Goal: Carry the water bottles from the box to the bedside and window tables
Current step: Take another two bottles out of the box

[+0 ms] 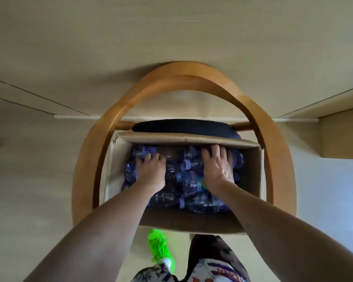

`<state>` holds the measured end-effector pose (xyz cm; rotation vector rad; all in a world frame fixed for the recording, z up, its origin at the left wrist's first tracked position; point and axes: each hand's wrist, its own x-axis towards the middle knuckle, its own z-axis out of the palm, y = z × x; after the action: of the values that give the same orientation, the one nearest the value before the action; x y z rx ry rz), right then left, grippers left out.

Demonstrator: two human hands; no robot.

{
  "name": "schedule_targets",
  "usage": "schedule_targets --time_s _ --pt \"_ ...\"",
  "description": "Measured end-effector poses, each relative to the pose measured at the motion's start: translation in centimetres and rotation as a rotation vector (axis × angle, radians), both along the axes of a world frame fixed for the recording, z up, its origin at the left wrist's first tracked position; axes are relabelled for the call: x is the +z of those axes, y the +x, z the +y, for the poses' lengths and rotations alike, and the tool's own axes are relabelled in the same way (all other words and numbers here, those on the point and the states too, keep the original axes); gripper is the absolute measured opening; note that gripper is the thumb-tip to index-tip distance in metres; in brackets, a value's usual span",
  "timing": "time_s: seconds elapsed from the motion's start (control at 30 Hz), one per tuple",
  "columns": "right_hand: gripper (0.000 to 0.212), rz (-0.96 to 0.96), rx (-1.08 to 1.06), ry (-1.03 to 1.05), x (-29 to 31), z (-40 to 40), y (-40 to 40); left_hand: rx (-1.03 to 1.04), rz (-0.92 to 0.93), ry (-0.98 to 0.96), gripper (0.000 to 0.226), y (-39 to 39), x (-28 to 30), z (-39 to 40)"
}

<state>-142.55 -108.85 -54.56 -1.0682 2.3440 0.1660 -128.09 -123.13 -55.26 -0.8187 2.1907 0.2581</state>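
An open cardboard box (pixel 255 176) sits on the seat of a wooden chair, filled with several clear water bottles (pixel 189 183) with purple caps and labels, lying on their sides. Both my hands are down inside the box on top of the bottles. My left hand (pixel 151 169) lies over the bottles at the left, its fingertips curling down onto one at the far side. My right hand (pixel 217 166) lies over the bottles at the right, fingers spread and bent over one near the box's far wall. Whether either hand has a firm grip is unclear.
The chair's curved wooden back and arms (pixel 128 106) ring the box, with a dark cushion (pixel 183 127) behind it. A pale cabinet or desk front (pixel 171 37) stands beyond the chair. My green shoe (pixel 159 247) is on the floor just under the box's near edge.
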Motion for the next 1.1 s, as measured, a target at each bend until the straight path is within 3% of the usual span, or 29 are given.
schedule_targets --time_s 0.17,0.43,0.53,0.7,0.87,0.97,1.1 --pt "0.089 -0.050 -0.039 -0.058 -0.1 0.6 -0.1 0.009 0.021 -0.020 0.068 -0.1 0.1 -0.2" --pt "0.090 -0.122 -0.195 -0.234 2.8 2.0 -1.2 -0.013 0.164 0.173 0.080 -0.8 3.8 0.6" --pt "0.081 -0.150 -0.303 -0.332 4.9 2.5 -1.1 0.071 0.167 0.246 0.088 -1.8 6.2 0.9" --pt "0.062 -0.202 -0.543 -0.453 9.9 3.5 -0.2 0.247 0.246 0.346 0.080 -2.7 11.5 0.9" --pt "0.065 -0.284 -0.917 -0.667 16.8 7.6 2.1 0.312 0.378 0.456 0.087 -3.5 18.9 1.9" --pt "0.063 -0.381 -1.150 -0.900 21.1 11.5 3.6 0.294 0.480 0.576 0.091 -4.5 23.4 4.4" --pt "0.062 -0.513 -1.365 -1.206 27.3 17.9 5.5 0.283 0.560 0.819 0.075 -5.3 28.5 10.6"
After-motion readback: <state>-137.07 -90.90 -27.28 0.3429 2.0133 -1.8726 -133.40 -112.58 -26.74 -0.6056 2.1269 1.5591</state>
